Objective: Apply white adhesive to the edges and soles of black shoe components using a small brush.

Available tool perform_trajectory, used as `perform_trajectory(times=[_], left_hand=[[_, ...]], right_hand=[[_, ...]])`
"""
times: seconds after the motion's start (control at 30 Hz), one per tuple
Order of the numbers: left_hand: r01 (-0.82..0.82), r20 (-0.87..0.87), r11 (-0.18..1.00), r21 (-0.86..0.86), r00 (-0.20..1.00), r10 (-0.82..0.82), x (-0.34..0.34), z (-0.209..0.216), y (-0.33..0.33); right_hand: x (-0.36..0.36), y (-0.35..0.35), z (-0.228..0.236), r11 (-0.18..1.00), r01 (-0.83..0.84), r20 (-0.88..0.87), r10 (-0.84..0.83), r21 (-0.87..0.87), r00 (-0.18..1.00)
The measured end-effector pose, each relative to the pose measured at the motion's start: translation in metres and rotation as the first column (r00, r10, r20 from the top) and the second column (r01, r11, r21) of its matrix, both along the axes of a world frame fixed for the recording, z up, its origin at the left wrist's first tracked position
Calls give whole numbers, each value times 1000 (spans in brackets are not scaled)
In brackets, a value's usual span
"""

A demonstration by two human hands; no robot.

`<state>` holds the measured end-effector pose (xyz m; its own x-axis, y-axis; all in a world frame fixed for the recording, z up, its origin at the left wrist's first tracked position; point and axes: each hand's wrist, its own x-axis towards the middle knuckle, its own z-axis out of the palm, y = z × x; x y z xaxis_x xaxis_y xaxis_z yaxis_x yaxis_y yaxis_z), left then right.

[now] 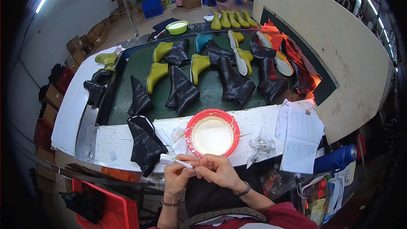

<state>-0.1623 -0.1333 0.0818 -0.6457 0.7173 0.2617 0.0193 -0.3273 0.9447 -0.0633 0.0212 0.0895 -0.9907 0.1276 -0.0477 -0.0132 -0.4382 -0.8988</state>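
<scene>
- Bench with a green top and a white-painted front board (263,121) carried rows of footwear; the board offered working room just beyond both hands.
- One glossy black boot (145,142) with a pale-lined opening lay on its side at the front left, near enough to be smeared by a careless swing.
- Round red plastic bowl (236,133), part-filled with thick cream-coloured paste (212,136), sat right of that boot, just beyond the hands; elbows and cuffs were best kept low and clear of its smeared rim.
- The right hand (220,171) had thumb and fingertips pressed together at the handle's end; whether they gripped anything could not be told.
- The left hand (176,178) pinched the slim white-handled brush (176,161), which was between boot and bowl, bristles pointing left. A light, steady pinch seemed wise, with fingertips off the bristles.
</scene>
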Motion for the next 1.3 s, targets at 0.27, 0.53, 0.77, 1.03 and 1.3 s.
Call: perform_trajectory(times=[0.27, 0.53, 0.77, 1.03, 1.3], left_hand=[[-173, 123, 985, -9, 977, 173, -3, -16, -6], [-26, 112, 995, 98, 994, 15, -10, -14, -9], [102, -207, 994, 45, 974, -90, -32, -4, -18], [-7, -232, 1000, 2, 973, 7, -27, -2, -17], [-131, -53, 991, -29, 990, 130, -7, -9, -3]], right_hand=[[-1, 1, -1, 998, -1, -16, 2, 64, 1000], [0, 1, 4, 995, -98, -39, 97, -30, 995], [0, -4, 1, 972, -212, -13, 212, -98, 977], [-2, -7, -5, 954, -222, -11, 225, -202, 974], [-4, -12, -4, 996, -78, 10, 79, -53, 997]])
